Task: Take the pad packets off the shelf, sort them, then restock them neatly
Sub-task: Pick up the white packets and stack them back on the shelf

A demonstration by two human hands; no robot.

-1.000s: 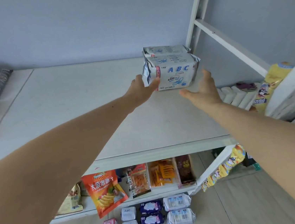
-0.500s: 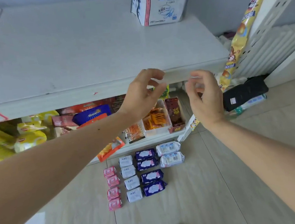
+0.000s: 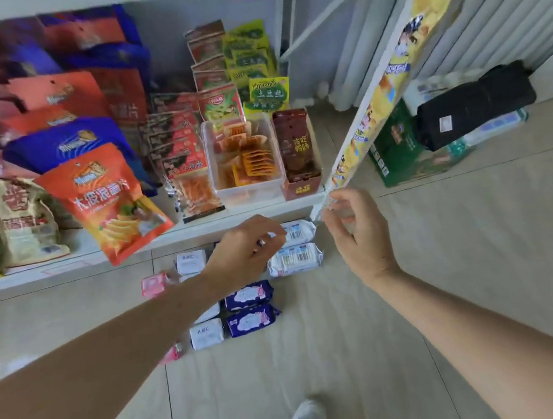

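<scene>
Both arms have dropped from the top shelf toward the floor. The left hand (image 3: 245,247) and right hand (image 3: 357,234) hang loosely curled, each grip empty, over the sorted pad packets (image 3: 294,259) on the floor. Best to take one matching row at once, gripped from both ends.

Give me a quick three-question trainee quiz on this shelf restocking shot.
1. True or false: the left hand is gripping a pad packet.
2. Where do the sorted pad packets lie: A) floor, B) snack shelf, C) clear plastic tub?
3. What colour are the packets in the column beside the white ABC packets?

Key: 1 false, both hands hover empty, right hand too. 2 A. 3 dark blue.
</scene>
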